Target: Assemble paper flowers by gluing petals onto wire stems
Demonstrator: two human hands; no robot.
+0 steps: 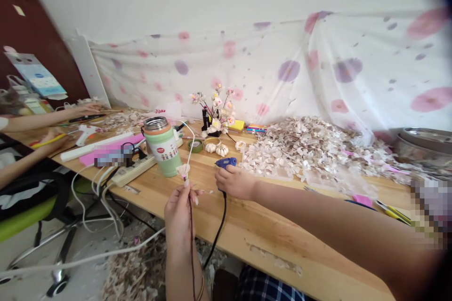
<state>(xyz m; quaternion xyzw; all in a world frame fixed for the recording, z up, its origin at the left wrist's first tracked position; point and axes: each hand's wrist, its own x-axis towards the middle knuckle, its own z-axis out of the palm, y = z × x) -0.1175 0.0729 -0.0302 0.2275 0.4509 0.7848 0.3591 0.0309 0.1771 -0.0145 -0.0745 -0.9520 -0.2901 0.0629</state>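
Note:
My left hand (pixel 181 202) pinches a thin brown stem (pixel 192 244) near its upper end, in front of the table edge. A small pale flower (pixel 183 170) tops the stem, just above my fingertips. My right hand (pixel 235 182) is closed around a blue glue gun (pixel 226 163) over the table, its nozzle pointing left toward the flower but apart from it. A black cord (pixel 218 230) runs down from the glue gun past the table edge. Close behind the flower stands an open green thermos (pixel 162 148).
A large heap of pale petal-like pieces (pixel 300 146) covers the right back. Finished blossoms on branches (pixel 221 108), garlic bulbs (pixel 221 150), green tape (pixel 195 146) and a power strip (pixel 136 169) lie behind and left. Yellow-handled pliers (pixel 395 212) rest at right. A co-worker's arms (pixel 38 120) reach in at left.

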